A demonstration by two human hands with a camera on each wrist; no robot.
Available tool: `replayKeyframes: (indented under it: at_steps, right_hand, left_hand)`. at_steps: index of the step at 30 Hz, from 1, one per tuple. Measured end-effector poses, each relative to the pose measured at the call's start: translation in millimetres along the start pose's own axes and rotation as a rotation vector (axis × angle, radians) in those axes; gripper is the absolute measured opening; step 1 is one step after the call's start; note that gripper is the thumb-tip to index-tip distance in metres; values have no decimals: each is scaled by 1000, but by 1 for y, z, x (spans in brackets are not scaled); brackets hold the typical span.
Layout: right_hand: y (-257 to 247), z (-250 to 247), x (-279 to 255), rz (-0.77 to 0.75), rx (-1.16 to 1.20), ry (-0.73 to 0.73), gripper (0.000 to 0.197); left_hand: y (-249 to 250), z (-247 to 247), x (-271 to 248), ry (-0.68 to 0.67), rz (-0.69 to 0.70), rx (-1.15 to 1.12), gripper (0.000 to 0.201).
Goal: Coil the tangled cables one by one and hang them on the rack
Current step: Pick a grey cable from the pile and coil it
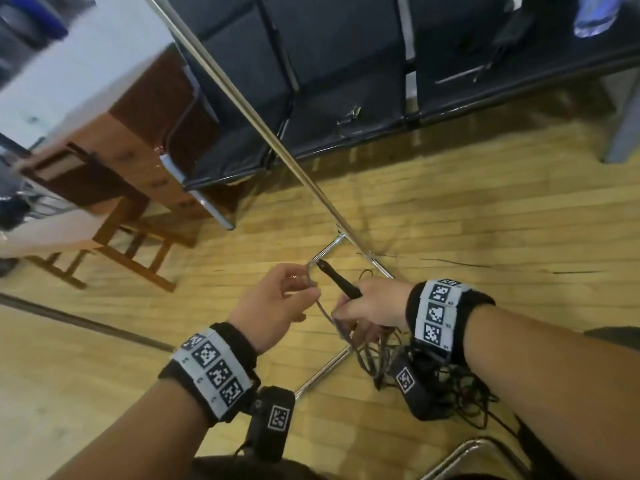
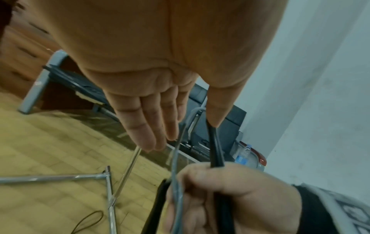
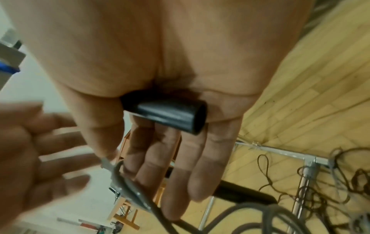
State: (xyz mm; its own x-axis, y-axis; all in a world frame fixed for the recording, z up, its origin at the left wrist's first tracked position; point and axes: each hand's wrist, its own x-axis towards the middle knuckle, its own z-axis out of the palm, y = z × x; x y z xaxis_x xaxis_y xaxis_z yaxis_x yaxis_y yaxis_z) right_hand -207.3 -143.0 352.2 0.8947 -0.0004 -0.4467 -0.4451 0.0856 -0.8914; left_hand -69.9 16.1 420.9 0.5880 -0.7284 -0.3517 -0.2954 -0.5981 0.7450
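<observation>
Over wood floor [image 3: 300, 79], right-wrist view reveals palmed plug [image 3: 166, 114].

Wooden desk [image 1: 138, 140] — black chairs [image 1: 346, 64] alongside

Slanted rack pole [image 1: 277, 144] crossing ahead, tangled cables [image 1: 474, 400] heaped lower right, bare floor [image 1: 485, 209] open rightward.

The rack pole [image 1: 244, 109] runs off the head view's top edge, the grey cable [image 2: 177, 190] vanishes inside the fist of the right hand [image 1: 372, 304], the tangled cables [image 1: 467, 389] sit partly behind the wrist camera [image 1: 412, 386], and the left hand [image 3: 34, 150] is a blur in the right wrist view.
</observation>
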Motion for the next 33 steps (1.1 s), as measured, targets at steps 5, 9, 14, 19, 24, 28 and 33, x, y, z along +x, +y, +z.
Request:
replayKeyframes:
  at_steps: [5,9,14,19,24,28,33]
  right_hand:
    - [2,-4,23,-5,184,70,12]
    - [1,-11,46,26,182,148,19]
    - [-9,-16,80,58,2,193,21]
    - [-8,-17,104,83,-35,296,22]
    - [1,-18,122,130,-164,397,30]
    - [6,-17,128,25,-386,427,86]
    - [3,-9,125,-169,-620,164,45]
  left_hand:
    - [-52,30,19,-153,-172,-113,64]
    - [-74,47,46,-129,-148,-171,46]
    - [-91,37,71,-105,-79,-79,13]
    - [-88,13,92,-125,-26,-40,7]
    - [-87,3,103,-161,0,-113,12]
    - [-88,1,104,-244,-24,-154,16]
    - [-89,-9,100,-288,-69,-72,28]
